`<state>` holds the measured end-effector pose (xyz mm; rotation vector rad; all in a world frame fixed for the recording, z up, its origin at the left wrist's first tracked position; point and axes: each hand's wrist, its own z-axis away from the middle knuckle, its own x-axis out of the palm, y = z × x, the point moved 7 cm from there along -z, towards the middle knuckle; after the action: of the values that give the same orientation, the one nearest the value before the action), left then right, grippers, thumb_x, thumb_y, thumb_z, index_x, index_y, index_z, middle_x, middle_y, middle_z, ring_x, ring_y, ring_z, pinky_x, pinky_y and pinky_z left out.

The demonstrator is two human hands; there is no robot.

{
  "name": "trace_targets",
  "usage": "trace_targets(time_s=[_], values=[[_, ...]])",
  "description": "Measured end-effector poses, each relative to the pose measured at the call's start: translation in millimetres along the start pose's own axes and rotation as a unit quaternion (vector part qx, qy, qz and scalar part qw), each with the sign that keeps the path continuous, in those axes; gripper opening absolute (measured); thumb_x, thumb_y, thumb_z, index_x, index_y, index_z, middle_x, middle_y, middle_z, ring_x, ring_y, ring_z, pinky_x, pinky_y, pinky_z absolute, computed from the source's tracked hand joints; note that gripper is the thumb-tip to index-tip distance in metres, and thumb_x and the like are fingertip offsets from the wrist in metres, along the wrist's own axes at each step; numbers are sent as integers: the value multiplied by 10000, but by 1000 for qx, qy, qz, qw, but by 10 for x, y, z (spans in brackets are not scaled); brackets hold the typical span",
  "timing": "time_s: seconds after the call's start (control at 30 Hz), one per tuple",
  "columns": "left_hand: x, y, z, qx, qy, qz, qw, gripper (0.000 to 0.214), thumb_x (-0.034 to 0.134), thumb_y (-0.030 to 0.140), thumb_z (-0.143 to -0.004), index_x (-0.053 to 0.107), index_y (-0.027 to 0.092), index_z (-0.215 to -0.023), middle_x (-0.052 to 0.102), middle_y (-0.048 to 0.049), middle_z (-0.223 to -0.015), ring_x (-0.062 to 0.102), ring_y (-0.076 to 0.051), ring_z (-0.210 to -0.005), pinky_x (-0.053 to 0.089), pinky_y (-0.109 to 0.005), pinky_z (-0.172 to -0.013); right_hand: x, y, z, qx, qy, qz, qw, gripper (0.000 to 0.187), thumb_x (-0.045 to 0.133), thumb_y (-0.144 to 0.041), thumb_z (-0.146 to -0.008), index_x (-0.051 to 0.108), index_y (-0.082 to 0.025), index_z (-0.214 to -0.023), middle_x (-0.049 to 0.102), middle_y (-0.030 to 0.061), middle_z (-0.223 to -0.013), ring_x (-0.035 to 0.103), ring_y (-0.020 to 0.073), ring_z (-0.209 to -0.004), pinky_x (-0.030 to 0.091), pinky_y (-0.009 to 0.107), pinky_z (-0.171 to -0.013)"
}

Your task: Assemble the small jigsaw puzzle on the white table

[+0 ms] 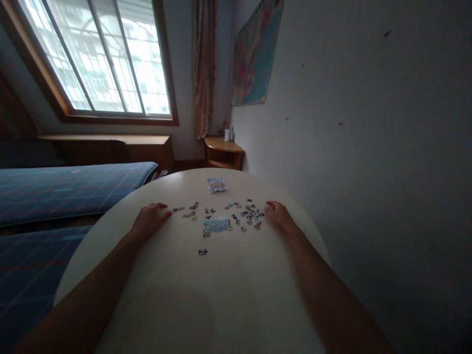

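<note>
My left hand (150,219) rests on the white round table (177,285), its fingers apart, the tips close to a few loose puzzle pieces (178,209). Whether the fingertips touch the nearest dark piece is too small to tell. On the other side, my right hand (277,215) lies beside a cluster of jigsaw pieces (252,213), fingers loosely bent and apart, with nothing visible in them. Between both hands is a partly joined blue puzzle section (217,225), its lower edge uneven. A small joined piece group (202,252) lies nearer to me.
A small picture sheet or packet (216,185) lies toward the table's far side. Left of the table is a bed with a blue plaid mattress (73,189). A wooden corner shelf (223,144) stands beyond, and a wall (368,172) runs along the right.
</note>
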<state>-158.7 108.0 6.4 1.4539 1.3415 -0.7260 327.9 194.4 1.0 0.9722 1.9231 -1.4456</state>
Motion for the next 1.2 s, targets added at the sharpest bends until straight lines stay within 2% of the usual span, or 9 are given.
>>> trace_targets(time_s=[0.27, 0.47, 0.6, 0.77, 0.87, 1.0, 1.2], values=[[126, 179, 42, 27, 2, 15, 1000, 538, 545, 584, -800, 673, 171, -1120, 668, -131, -1215, 585, -313, -1163, 401, -434, -1064, 1, -45, 17, -24, -15, 21, 999, 379, 605, -252, -840, 670, -98, -1179, 670, 182, -1219, 635, 251, -1127, 463, 361, -1008], [80, 294, 91, 53, -20, 57, 997, 463, 462, 570, -858, 690, 187, -983, 698, -119, -1089, 633, -284, -1047, 437, -415, -1014, -10, -59, 23, -25, -18, 34, 999, 363, 592, -260, -844, 684, -116, -1164, 678, 161, -1206, 637, 234, -1115, 451, 344, -1014], [53, 357, 126, 72, -34, 68, 994, 414, 548, 560, -796, 703, 206, -945, 679, -116, -1137, 622, -294, -1072, 440, -418, -1008, -38, -113, 46, -31, -16, 38, 999, 282, 607, -277, -831, 734, -170, -1058, 698, 131, -1153, 633, 238, -1104, 438, 361, -1019], [83, 395, 126, 87, -44, 89, 991, 352, 543, 495, -783, 723, 216, -900, 698, -100, -1105, 636, -281, -1056, 445, -403, -1010, -41, -230, 83, -71, -37, 19, 997, 193, 656, -343, -810, 764, -211, -900, 689, 108, -1167, 623, 232, -1110, 433, 356, -1013], [106, 383, 113, 84, -45, 91, 991, 343, 536, 479, -779, 733, 218, -882, 705, -99, -1101, 637, -277, -1055, 446, -392, -1007, 2, -285, 99, -92, -74, 34, 992, 211, 711, -402, -772, 779, -236, -883, 642, 105, -1267, 598, 248, -1164, 403, 384, -1049], [115, 380, 113, 74, -53, 91, 992, 344, 535, 471, -779, 733, 218, -900, 718, -90, -1081, 638, -276, -1050, 456, -381, -985, 43, -303, 110, -92, -104, 59, 989, 256, 765, -438, -718, 790, -251, -891, 627, 101, -1290, 600, 269, -1157, 399, 420, -1053], [81, 433, 164, 28, -83, 113, 990, 252, 561, 388, -785, 698, 235, -933, 743, -63, -995, 667, -266, -987, 491, -358, -882, 69, -353, 123, -125, -124, 49, 983, 181, 754, -362, -748, 798, -235, -868, 644, 113, -1261, 613, 257, -1135, 404, 412, -1052]])
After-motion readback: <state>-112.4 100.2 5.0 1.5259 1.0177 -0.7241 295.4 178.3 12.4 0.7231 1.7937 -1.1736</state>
